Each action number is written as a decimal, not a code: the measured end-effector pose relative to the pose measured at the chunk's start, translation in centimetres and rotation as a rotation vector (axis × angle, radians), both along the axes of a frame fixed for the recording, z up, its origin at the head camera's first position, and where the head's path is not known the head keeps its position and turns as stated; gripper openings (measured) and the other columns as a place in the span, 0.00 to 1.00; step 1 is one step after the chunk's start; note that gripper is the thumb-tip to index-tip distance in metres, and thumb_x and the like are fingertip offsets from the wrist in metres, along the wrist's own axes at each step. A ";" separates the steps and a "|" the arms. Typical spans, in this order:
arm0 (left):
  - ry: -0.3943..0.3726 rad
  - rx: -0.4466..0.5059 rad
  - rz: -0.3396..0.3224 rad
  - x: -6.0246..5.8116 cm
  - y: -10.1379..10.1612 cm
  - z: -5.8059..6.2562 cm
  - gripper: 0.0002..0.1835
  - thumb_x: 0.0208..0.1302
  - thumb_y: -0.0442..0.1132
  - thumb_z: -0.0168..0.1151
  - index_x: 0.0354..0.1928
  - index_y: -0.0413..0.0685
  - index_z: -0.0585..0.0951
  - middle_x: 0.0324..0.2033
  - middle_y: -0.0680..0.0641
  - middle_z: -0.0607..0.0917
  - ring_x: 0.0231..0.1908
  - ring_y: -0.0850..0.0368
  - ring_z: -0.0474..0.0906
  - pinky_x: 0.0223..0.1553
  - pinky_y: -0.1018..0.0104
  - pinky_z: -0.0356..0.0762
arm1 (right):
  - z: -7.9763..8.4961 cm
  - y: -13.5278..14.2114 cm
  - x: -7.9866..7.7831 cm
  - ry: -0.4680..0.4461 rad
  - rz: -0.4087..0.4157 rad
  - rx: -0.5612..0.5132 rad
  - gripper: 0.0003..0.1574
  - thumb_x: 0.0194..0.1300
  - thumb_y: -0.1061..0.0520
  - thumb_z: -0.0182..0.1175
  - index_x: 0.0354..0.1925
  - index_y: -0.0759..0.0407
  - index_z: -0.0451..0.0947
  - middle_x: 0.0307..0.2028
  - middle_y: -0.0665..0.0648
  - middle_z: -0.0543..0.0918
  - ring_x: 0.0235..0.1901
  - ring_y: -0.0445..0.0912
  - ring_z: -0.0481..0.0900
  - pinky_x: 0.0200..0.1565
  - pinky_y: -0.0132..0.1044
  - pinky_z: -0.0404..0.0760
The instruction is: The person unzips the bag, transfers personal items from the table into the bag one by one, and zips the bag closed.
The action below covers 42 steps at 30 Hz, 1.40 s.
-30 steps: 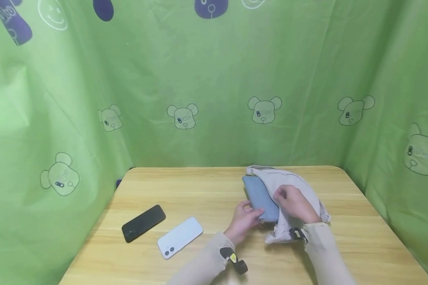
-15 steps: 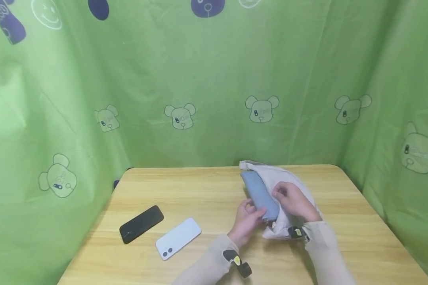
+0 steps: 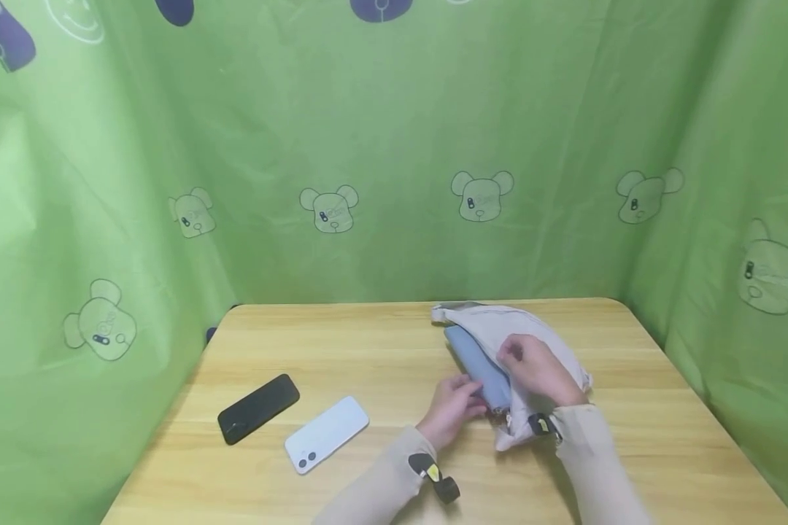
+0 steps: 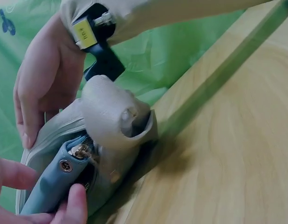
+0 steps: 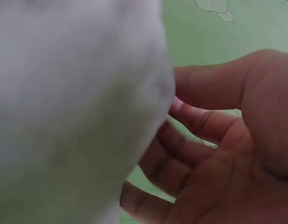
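A blue wallet sits partly inside a light grey fabric bag at the right of the table; the bag hides its right side. My left hand holds the wallet's near edge, the thumb and fingers on either side of it in the left wrist view. A snap and a metal zip end show on that end of the wallet. With my right hand I pinch the edge of the bag's zipped opening. In the right wrist view, pale bag cloth lies between thumb and fingers.
A black phone and a pale phone with two camera lenses lie on the left part of the wooden table. A green printed curtain stands behind the table and along both sides.
The wallet has gone deeper into the bag, so a narrower strip shows. My left fingers have shifted along its near edge. My right hand keeps its pinch on the bag.
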State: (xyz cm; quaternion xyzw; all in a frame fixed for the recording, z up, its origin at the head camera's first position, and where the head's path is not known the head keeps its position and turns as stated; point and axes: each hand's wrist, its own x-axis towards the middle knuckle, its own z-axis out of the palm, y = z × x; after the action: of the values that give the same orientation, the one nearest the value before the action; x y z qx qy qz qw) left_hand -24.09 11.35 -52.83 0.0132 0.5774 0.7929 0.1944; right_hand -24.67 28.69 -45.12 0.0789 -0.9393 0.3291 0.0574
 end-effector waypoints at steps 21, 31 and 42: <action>0.001 0.086 -0.098 -0.9 -0.2 0.4 0.42 0.65 0.30 0.61 0.78 0.29 0.54 0.55 0.33 0.85 0.54 0.45 0.87 0.62 0.56 0.84 | 0.8 -0.6 0.4 0.000 0.003 0.021 0.21 0.73 0.60 0.58 0.58 0.73 0.77 0.55 0.76 0.83 0.55 0.70 0.82 0.60 0.66 0.79; -0.060 0.134 -0.208 -1.7 -1.7 1.0 0.43 0.71 0.36 0.57 0.78 0.25 0.47 0.52 0.41 0.81 0.47 0.55 0.81 0.74 0.44 0.70 | 0.4 0.1 -0.1 0.040 0.006 0.023 0.07 0.73 0.61 0.58 0.39 0.62 0.82 0.63 0.74 0.80 0.64 0.73 0.75 0.66 0.69 0.72; -0.054 0.146 -0.223 -2.1 -1.5 0.9 0.37 0.71 0.34 0.54 0.77 0.28 0.56 0.50 0.44 0.82 0.48 0.55 0.82 0.72 0.49 0.74 | 0.5 -0.2 0.2 0.027 0.046 0.017 0.07 0.75 0.61 0.56 0.39 0.60 0.80 0.64 0.73 0.78 0.65 0.74 0.73 0.67 0.71 0.70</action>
State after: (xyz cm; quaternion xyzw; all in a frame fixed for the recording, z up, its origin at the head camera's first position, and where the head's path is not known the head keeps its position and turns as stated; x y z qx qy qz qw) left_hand -26.23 9.85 -51.96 0.0703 0.5076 0.8063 0.2954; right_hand -24.52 28.48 -44.66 0.1055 -0.9391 0.3211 0.0617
